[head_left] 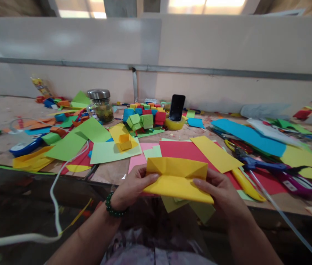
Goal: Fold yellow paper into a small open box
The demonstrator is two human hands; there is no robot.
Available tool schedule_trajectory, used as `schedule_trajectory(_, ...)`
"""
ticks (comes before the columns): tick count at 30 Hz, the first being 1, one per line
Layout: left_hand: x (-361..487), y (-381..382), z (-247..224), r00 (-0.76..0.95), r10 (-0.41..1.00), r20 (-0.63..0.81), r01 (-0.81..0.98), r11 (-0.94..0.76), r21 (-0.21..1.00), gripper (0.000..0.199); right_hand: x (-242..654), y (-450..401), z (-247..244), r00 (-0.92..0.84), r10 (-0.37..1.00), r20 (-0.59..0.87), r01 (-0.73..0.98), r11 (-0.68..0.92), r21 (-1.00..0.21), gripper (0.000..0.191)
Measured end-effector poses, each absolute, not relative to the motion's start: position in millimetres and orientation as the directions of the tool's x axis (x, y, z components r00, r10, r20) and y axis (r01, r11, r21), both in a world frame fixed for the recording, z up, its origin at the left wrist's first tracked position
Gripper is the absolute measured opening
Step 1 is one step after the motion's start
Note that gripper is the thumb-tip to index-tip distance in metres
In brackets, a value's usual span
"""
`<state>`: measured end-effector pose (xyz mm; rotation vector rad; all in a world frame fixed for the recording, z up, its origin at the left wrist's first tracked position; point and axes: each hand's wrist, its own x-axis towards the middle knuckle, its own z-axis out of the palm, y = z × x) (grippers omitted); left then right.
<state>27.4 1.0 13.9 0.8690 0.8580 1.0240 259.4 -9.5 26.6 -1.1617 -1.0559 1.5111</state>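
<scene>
A folded sheet of yellow paper (176, 184) is stretched between my two hands just above the table's front edge. Creases cross it, and its far side stands up like a low wall. My left hand (136, 184) grips the left end, thumb on top and fingers behind. At the right end my right hand (219, 187) pinches the paper the same way. Beyond it lies a red sheet (182, 149) with a yellow sheet (216, 154) partly over it. A small open yellow paper box (125, 142) sits on a pale green sheet (103, 152).
Colourful paper cubes (142, 117) are heaped at the back, beside a phone (177, 107) propped on a yellow tape roll (174, 124). A lidded glass jar (100, 106) stands left of them. At right lie a blue glue gun (260, 162) and a yellow cutter (246, 184). A white cable (56, 198) hangs at left.
</scene>
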Motion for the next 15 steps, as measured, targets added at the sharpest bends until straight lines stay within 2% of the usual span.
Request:
schedule_trajectory(4,26.4,1.3,9.4,0.290,0.925,-0.245,-0.350,0.340,0.873,0.023,257.6,-8.2,26.4,-0.081,0.981,-0.177,-0.176,-0.189,-0.966,0.025)
schedule_trajectory(10,27.1,2.1,16.3,0.344,0.898,-0.273,-0.398,0.403,0.824,0.021,255.7,-6.6,31.0,-0.038,0.989,-0.146,-0.147,-0.150,-0.978,0.020)
schedule_trajectory(12,27.7,4.0,17.5,0.349,0.904,-0.247,-0.464,0.396,0.792,0.021,254.1,-7.6,31.2,-0.021,0.994,-0.104,-0.102,-0.106,-0.989,0.018)
schedule_trajectory(15,34.2,5.2,17.6,0.297,0.934,-0.199,-0.646,0.350,0.678,0.030,249.0,-12.2,28.3,0.064,0.998,-0.024,-0.086,-0.019,-0.996,0.018)
